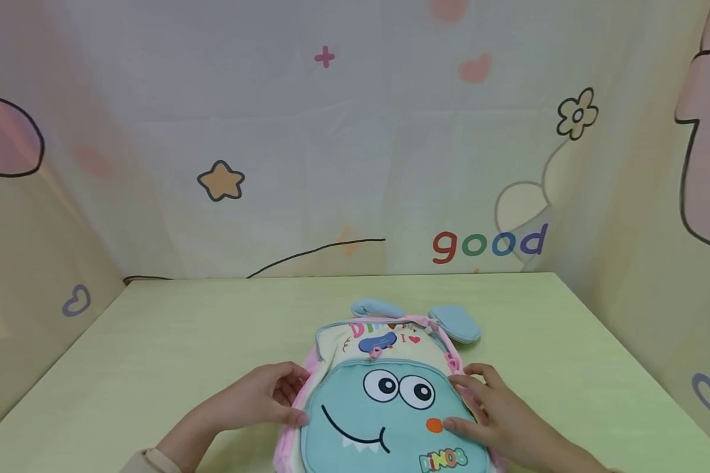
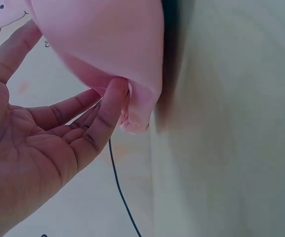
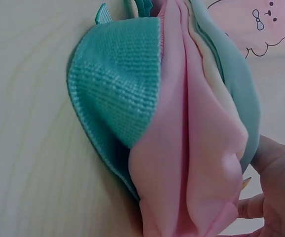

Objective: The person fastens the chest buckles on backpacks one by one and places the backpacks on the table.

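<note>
Lining the far left, one printed side wall [image 1: 18, 263], cream, with a black-outlined pink shape [image 1: 8, 138] and a violet heart outline [image 1: 76, 300]. Spanning the width below, one bench [image 1: 171, 335], pale yellow-green with faint wood grain, narrowing toward the back wall [image 1: 272, 98], which is greyish, lightly creased and printed. One beige sleeve [image 1: 150, 461], lower edge. One orange star [image 1: 221, 180], black-outlined, on the back wall. One left hand [image 1: 257, 397], partly closed, thumb at the front edge and bent fingers at the pink side, gripping the backpack. One pink plus sign [image 1: 325, 57], high on the back wall. One child's dinosaur backpack [image 1: 343, 401], at the bench's near middle between both hands: teal front pocket with eyes, smile and "DINOS" lettering; two light blue padded flaps [image 1: 455, 323] at the top; teal webbing [image 3: 118, 79] on the side nearest the bench. One multicoloured word "good" [image 1: 490, 245], low on the back wall. One right hand [image 1: 505, 420], partly closed, thumb on the pocket beside the orange cheek, fingers along the side, holding the backpack. One cream flower [image 1: 577, 114], upper right. One cream right side wall [image 1: 651, 263], bearing a violet heart outline.
</note>
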`<state>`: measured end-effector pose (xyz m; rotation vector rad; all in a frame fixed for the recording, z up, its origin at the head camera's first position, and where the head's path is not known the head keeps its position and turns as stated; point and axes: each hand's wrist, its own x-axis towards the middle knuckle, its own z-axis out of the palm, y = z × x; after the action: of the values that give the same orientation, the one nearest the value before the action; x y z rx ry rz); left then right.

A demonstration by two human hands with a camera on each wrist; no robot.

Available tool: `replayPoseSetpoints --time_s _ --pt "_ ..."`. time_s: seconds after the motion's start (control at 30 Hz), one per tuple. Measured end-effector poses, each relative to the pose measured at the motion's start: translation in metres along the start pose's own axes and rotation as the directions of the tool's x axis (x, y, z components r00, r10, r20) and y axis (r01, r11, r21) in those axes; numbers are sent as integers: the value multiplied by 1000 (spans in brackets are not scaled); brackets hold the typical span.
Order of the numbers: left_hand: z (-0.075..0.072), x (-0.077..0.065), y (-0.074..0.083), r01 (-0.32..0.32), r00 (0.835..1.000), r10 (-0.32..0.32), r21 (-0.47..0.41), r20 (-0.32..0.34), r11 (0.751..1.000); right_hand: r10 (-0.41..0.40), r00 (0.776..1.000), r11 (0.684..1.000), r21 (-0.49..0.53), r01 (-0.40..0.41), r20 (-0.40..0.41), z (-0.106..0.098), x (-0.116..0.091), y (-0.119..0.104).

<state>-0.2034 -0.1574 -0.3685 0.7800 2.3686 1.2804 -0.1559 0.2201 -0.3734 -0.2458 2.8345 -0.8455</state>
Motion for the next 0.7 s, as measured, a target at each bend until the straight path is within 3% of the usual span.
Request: replayPoseSetpoints --time_s 0.27,0.43,0.7 --pt "-8 -2 17 -15 997 21 71 -80 997 -26 998 993 115 34 -65 4 -2 -4" --pt "-14 -3 31 -25 992 36 89 -123 996 -40 994 993 109 51 -98 8 2 -6" --pt "-26 -8 57 -59 974 87 133 -211 989 -116 980 968 204 147 -160 13 13 -9"
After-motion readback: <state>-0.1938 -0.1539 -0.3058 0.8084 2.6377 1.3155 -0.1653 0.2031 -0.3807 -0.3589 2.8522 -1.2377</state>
